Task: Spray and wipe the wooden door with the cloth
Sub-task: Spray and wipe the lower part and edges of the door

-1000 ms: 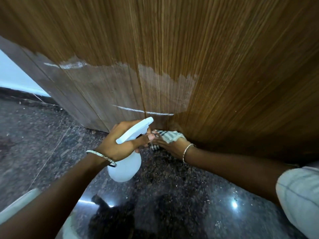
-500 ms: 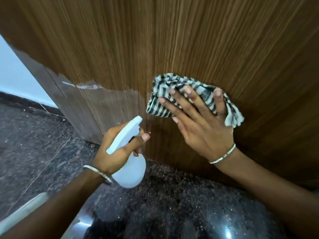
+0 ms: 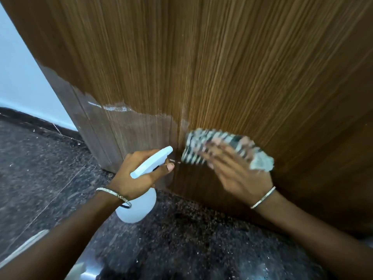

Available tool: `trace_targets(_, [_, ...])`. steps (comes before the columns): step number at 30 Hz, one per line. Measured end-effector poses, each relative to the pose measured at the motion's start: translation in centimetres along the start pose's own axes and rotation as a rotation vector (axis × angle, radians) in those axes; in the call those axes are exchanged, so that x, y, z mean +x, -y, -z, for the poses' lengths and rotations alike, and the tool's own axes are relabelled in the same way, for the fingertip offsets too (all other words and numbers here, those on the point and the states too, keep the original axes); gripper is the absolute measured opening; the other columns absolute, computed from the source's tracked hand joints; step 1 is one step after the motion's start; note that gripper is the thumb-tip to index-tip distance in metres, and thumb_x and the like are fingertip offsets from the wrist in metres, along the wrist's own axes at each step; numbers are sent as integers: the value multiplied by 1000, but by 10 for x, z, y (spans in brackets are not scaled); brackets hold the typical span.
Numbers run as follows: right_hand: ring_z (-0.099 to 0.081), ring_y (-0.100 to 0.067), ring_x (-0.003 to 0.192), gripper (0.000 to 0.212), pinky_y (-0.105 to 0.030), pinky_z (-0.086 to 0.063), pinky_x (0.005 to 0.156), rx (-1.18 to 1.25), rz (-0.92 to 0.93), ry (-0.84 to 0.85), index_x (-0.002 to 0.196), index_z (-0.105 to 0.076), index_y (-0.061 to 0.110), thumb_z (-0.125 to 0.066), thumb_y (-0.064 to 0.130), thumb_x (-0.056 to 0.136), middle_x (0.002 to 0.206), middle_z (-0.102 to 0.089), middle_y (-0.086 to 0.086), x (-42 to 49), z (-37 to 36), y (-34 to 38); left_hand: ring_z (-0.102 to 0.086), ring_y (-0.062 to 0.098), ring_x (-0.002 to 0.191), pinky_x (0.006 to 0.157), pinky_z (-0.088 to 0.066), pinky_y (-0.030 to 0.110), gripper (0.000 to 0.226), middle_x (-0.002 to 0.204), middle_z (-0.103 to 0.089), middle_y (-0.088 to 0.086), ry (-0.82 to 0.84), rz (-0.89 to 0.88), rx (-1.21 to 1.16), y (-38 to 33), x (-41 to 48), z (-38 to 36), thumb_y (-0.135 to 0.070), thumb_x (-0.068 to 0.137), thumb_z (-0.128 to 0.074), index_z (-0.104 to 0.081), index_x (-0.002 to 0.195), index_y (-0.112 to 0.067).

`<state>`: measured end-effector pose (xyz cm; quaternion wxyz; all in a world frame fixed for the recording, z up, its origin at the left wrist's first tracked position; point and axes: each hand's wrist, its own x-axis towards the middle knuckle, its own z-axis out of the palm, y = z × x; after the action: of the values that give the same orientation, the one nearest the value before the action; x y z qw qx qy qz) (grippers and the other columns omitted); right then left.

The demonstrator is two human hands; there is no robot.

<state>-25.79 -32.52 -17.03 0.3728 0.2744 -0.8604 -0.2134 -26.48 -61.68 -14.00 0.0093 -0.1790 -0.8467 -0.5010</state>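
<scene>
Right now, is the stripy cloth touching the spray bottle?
Apart. The head view shows a strip of bare wooden door between the blurred cloth under the right hand and the spray bottle in the left hand.

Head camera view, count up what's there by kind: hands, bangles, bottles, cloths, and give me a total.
Hands: 2, left hand and right hand
Bangles: 2, left bangle and right bangle
Spray bottles: 1, bottle in the left hand
Cloths: 1, striped cloth, blurred, under the right hand against the door
Total: 6
</scene>
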Motion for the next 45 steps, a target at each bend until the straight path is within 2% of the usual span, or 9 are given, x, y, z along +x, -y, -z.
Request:
trace_targets(7, [-14, -29, 157, 62, -63, -6, 123, -158, -297, -292, 165, -23, 32, -46, 43, 109, 170, -15, -1, 81, 63, -38, -69, 18, 66, 54, -55, 27, 15, 76, -71, -10, -45, 96, -140, -10, 6, -1, -34, 88, -71, -72, 97, -22])
trace_targets(12, [9, -32, 160, 84, -59, 13, 126, -175, 65, -35, 167, -9, 14, -56, 20, 98, 174, 7, -12, 2, -34, 29, -68, 17, 59, 57, -56, 25, 25, 81, -72, -9, -42, 108, -87, -8, 8, 7, -31, 90, -71, -70, 115, -27])
trace_targets(17, [14, -38, 158, 63, -64, 14, 124, -279, 411, 169, 164, -11, 7, -26, 16, 103, 171, 10, -19, -56, -68, 62, -67, 21, 65, 52, -49, 17, 18, 86, -72, -5, -110, 177, -90, 6, 10, 24, -35, 87, -72, -72, 100, -21])
trace_targets(23, [7, -19, 161, 65, -48, 15, 126, 47, -70, -63, 164, -26, 27, -50, 20, 104, 174, 6, 2, 47, -2, 31, -70, 18, 63, 58, -59, 29, 36, 98, -74, -7, -39, 160, -22, 14, 10, 39, -43, 87, -73, -70, 120, -28])
trace_targets(28, [7, -24, 161, 60, -51, 8, 126, -111, -183, -251, 166, -22, 27, -43, 34, 110, 172, -13, -2, 106, 30, 12, -70, 15, 71, 55, -57, 23, 34, 100, -74, -8, -4, 186, -41, 21, 11, 49, -43, 86, -70, -68, 117, -31])
trace_targets(33, [14, -39, 159, 62, -57, 14, 126, -182, 227, 31, 164, -23, 11, -34, 18, 104, 171, 11, -23, 40, -45, 60, -71, 16, 72, 61, -59, 23, 21, 98, -76, -8, 5, 129, 14, 19, 9, 62, -38, 88, -72, -70, 109, -37])
trace_targets(37, [12, -34, 160, 65, -58, 15, 126, -233, 409, 168, 164, -28, 12, -37, 17, 100, 173, 5, -18, 11, -55, 73, -68, 2, 67, 59, -54, 22, 9, 84, -73, -14, -7, 96, 46, 16, 7, 66, -38, 89, -73, -72, 98, -36])
trace_targets(42, [-3, -22, 161, 68, -54, -5, 129, 13, 7, 2, 165, -25, 24, -53, 16, 104, 173, -12, -1, 81, 7, 33, -68, 12, 62, 58, -59, 32, 21, 85, -74, -9, -80, 108, -6, 16, 2, 68, -38, 89, -73, -75, 103, -23])
trace_targets(45, [2, -22, 161, 59, -56, 2, 125, -131, -215, -178, 165, -26, 29, -47, 35, 110, 172, -16, 1, 132, 53, -5, -67, 18, 59, 60, -62, 39, 20, 84, -75, -8, -176, 171, -82, 21, -3, 72, -33, 90, -73, -75, 106, -22])
